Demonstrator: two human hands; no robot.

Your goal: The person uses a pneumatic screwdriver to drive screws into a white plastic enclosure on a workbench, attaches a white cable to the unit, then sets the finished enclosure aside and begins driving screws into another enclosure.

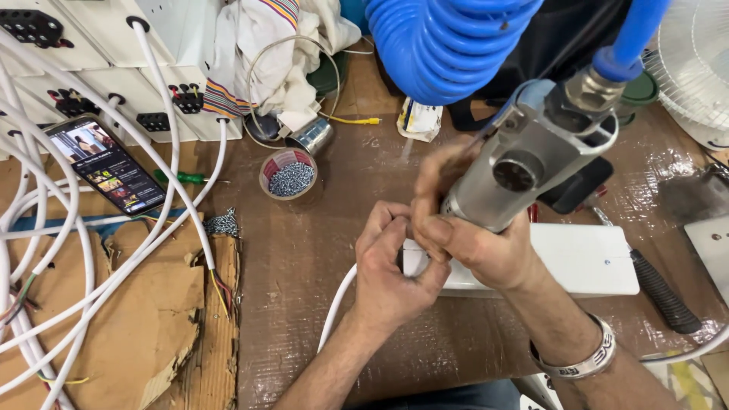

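— What are your hands on?

— My right hand (474, 247) is wrapped in a closed grip around a grey pneumatic screwdriver (531, 163), held tilted with its nose pointing down toward the end of a white plastic box (577, 262). A blue coiled air hose (448, 45) feeds into the tool's top end.

— And the left?

— My left hand (391, 266) pinches at the same end of the box, fingers curled shut just under the tool's tip; what sits between the fingertips is too small to tell. A white cable (338, 304) runs out from beneath that hand toward me.

— Where does the box lie?

— Flat on the brown counter (304, 250), its right end bare, a black-handled tool (662, 292) just beyond it.

— What else is around?

— A small round tub of screws (288, 176) stands farther back, well apart from my hands. To the left, a smartphone (106, 163) with a lit screen leans among white cables (114, 258) over torn cardboard (129, 319). More white boxes (99, 68) are stacked at the back left, with a bundled cloth (266, 53) beside them. A white fan (695, 61) stands at the right edge.
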